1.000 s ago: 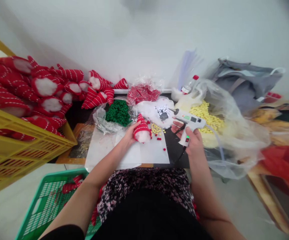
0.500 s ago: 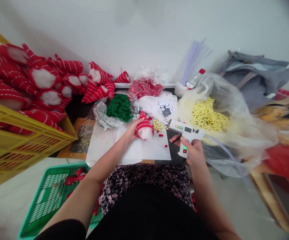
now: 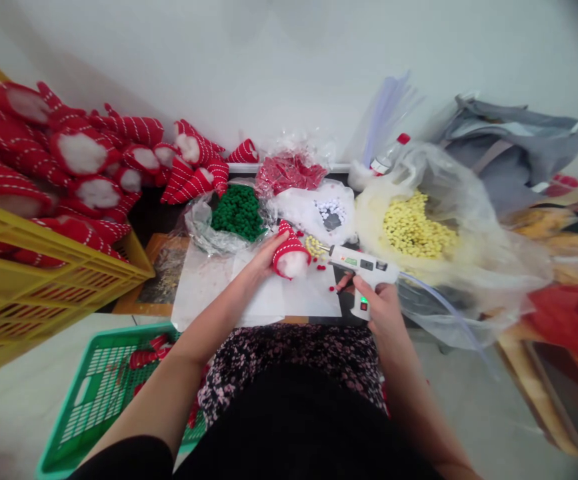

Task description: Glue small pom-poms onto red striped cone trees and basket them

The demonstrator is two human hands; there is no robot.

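Note:
My left hand [image 3: 267,256] is closed round a red cone-shaped stuffed hat [image 3: 291,250] with white dashed stitching. White stuffing bulges from its wide end, which faces me. A white hot glue gun [image 3: 366,270] is gripped in my right hand [image 3: 379,300], with a green light lit on its handle. Its metal nozzle points left, a short way from the hat. Under the nozzle lie small yellow pompoms [image 3: 315,248] and a few red pompoms [image 3: 321,267]. White paper sheets [image 3: 261,297] cover the table below my left hand.
A yellow crate [image 3: 59,287] full of red stuffed cones stands at left. Bags of green pompoms [image 3: 239,212], white pompoms [image 3: 331,212] and yellow pompoms [image 3: 413,227] line the back. A green basket [image 3: 81,393] sits below left. The gun's cord [image 3: 443,303] trails right.
The glue gun in my right hand has moved left, bringing its nozzle closer to the hat. My left hand has turned the hat slightly.

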